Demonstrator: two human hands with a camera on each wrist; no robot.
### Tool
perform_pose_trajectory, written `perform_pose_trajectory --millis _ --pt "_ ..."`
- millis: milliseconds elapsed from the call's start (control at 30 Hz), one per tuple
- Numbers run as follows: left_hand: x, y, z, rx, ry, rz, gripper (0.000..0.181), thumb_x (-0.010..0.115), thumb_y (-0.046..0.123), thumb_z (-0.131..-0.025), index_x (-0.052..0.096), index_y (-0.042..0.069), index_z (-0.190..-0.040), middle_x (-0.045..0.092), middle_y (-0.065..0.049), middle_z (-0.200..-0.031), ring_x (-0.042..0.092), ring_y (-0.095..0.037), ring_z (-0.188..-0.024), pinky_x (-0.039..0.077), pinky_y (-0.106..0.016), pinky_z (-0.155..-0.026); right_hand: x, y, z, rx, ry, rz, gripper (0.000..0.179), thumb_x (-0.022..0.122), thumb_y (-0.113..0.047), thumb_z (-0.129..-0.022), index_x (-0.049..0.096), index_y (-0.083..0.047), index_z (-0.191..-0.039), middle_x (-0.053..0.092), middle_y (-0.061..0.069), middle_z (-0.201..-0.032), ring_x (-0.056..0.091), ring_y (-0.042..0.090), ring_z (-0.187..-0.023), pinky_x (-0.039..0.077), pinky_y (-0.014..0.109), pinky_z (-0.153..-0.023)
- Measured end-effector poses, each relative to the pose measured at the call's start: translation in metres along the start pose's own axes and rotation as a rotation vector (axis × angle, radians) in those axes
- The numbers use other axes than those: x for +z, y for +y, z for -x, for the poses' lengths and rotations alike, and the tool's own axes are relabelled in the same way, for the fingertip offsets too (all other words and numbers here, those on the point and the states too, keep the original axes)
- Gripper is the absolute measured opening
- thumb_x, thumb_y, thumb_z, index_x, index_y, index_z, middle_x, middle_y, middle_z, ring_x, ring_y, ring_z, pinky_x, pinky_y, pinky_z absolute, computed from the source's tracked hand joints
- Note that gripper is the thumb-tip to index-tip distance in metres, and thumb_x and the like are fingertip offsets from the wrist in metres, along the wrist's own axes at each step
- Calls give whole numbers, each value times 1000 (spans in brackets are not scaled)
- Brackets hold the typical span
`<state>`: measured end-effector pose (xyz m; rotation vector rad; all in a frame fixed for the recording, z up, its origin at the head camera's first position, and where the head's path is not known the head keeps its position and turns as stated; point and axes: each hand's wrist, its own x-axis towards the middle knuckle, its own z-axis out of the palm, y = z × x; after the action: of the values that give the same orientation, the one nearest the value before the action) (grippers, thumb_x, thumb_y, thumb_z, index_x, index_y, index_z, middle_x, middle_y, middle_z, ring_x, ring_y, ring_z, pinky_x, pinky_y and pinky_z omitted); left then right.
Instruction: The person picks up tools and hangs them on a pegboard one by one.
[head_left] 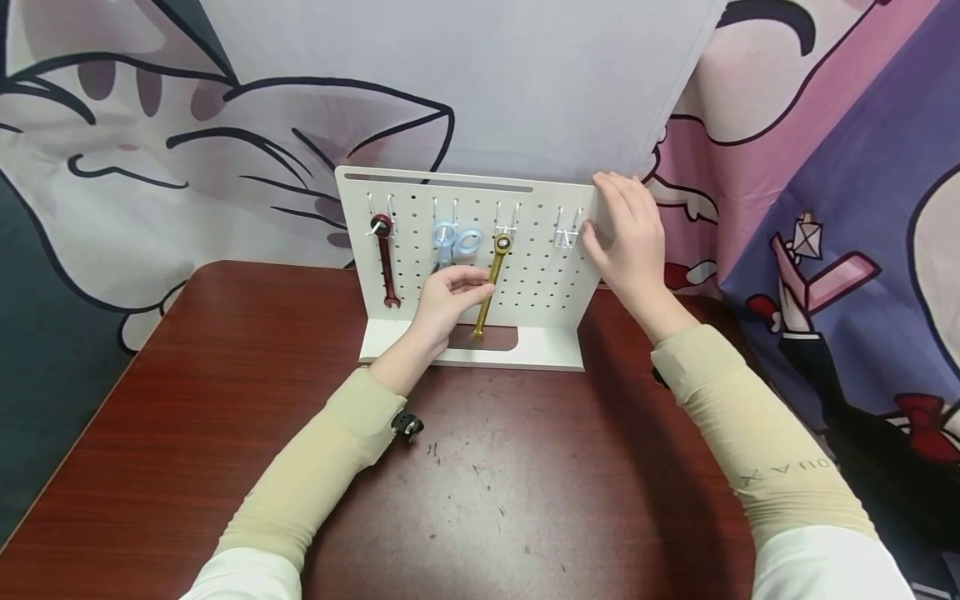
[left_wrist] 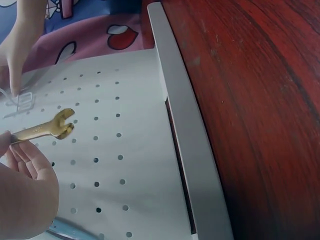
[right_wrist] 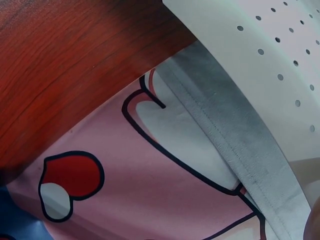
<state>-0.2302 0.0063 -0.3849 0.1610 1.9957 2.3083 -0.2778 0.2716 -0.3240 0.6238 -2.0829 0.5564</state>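
A white pegboard (head_left: pixel 551 293) stands upright on the table. My left hand (head_left: pixel 435 310) pinches a gold combination wrench (head_left: pixel 497 263) between thumb and fingers partway down its shaft. The wrench's ring end overlaps a hook on the board, and its open end (left_wrist: pixel 62 124) points down, tilted slightly left. My right hand (head_left: pixel 633 237) grips the board's upper right edge, thumb on the front and fingers over the edge. Left of the gold wrench hang scissors with light blue handles (head_left: pixel 445 233), their blades mostly behind my left hand. A dark red wrench (head_left: pixel 386 265) hangs farther left.
A white double hook (head_left: pixel 566 238) with nothing on it sits at the board's right, near my right thumb. The brown wooden table (head_left: pixel 480 483) extends in front of the board's base. Cartoon-print cloth (head_left: pixel 750 167) hangs close behind and to the right.
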Motion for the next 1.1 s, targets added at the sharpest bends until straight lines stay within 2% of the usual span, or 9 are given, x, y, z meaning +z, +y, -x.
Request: perform_pose_trajectory --millis 300,600,867,1100 --pt "9 -7 -8 17 45 31 30 74 -4 -95 69 -13 -123 74 -5 -108 67 -3 -93 56 -19 -94 0 1 1 -4 8 3 49 68 1 -90 65 2 -139 68 22 -139 59 37 -138 35 47 -129" --pt "19 -8 -11 -1 103 67 29 74 -4 -95 71 -12 -122 75 -8 -109 67 -4 -92 57 -17 -90 0 1 1 -12 11 2 49 68 1 -90 64 2 -139 68 22 -139 59 37 -138 36 48 -128" --pt "24 -5 -15 -16 156 50 27 75 -3 -95 72 -10 -120 75 -14 -113 65 -3 -88 55 -15 -85 1 2 1 -13 4 11 49 68 1 -90 64 2 -139 67 22 -139 58 37 -138 36 48 -128" --pt "26 -7 -19 -6 167 46 26 75 -5 -94 72 -11 -119 75 -13 -110 65 -1 -84 55 -12 -82 1 2 1 -11 -3 15 49 68 1 -91 64 2 -140 67 22 -140 58 38 -138 35 46 -129"
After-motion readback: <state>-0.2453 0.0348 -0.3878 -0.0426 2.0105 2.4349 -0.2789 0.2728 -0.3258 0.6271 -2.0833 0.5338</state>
